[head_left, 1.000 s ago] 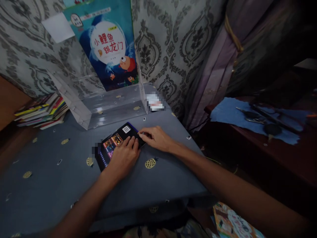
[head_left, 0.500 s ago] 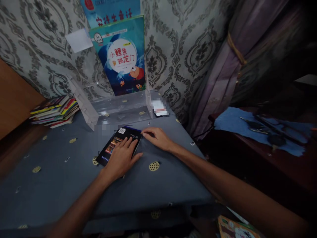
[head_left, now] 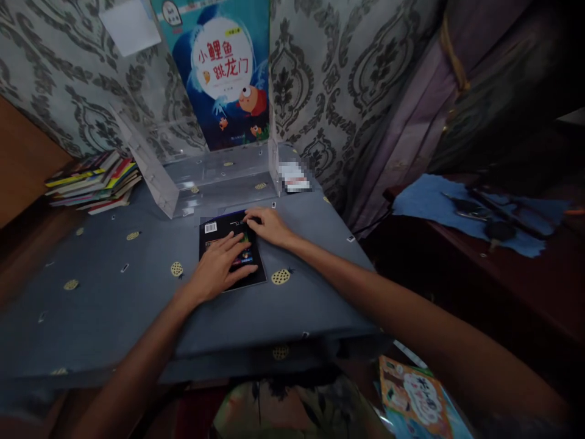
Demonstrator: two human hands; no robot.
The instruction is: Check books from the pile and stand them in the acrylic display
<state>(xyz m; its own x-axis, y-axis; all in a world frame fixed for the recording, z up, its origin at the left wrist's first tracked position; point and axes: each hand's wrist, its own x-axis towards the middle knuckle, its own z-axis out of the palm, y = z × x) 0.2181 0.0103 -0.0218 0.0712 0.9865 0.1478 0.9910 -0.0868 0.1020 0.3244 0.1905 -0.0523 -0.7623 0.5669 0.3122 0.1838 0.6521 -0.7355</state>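
A thin black book (head_left: pixel 249 273) lies flat on the blue tablecloth, back cover up, with a white barcode at its upper left and small colour pictures in the middle. My left hand (head_left: pixel 223 259) rests palm down on it, fingers spread across the pictures. At the book's upper right edge my right hand (head_left: pixel 267 227) has its fingers curled, thumb and forefinger pinched close together there. Beyond both hands stands a clear acrylic rack (head_left: pixel 158 186). Behind it a blue picture book (head_left: pixel 223 110) with a fish on its cover is upright.
A pile of books (head_left: pixel 95 180) lies at the table's left back. Beside the rack is a blurred white item (head_left: pixel 295 177). To the right, a dark red table (head_left: pixel 516 274) carries a blue cloth (head_left: pixel 420 201) with glasses. An orange picture book (head_left: pixel 414 393) lies low at the right.
The black book has turned from slanted to nearly square with the table edge. My right hand has shifted left along its top. The view has tipped downward.
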